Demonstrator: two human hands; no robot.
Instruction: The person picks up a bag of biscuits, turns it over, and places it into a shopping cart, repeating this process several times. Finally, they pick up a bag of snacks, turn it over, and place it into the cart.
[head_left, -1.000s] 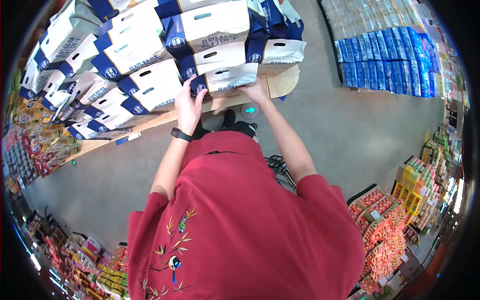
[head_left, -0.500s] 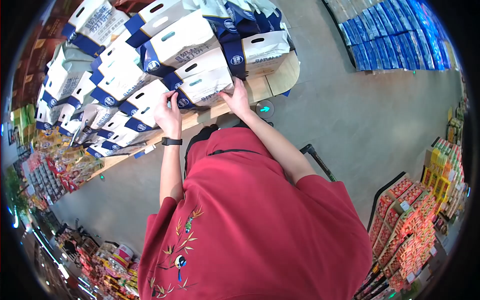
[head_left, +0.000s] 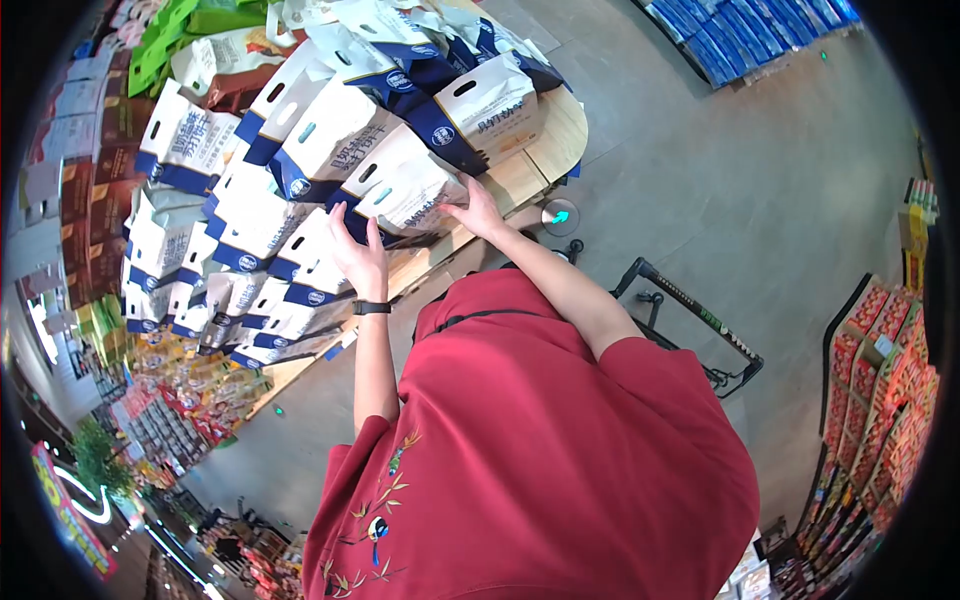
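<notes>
Gripping a white paper carton with a navy-blue band and a cut-out carry handle, at the front lower edge of a sloping stack. Left hand, fingers spread, pressed against the carton's left lower corner, black wristband just below. Right hand clasped on the carton's right lower edge, fingers curled around it. Resting among many matching white-and-blue cartons, piled in overlapping rows across a pale wooden display platform. Leaning against a similar carton just behind and to the right. Red short-sleeved shirt with embroidered birds and branches filling the lower view. Black metal trolley handle standing on grey floor to the right, well apart from the stack. Shelves of red and orange packets along the far right edge.
</notes>
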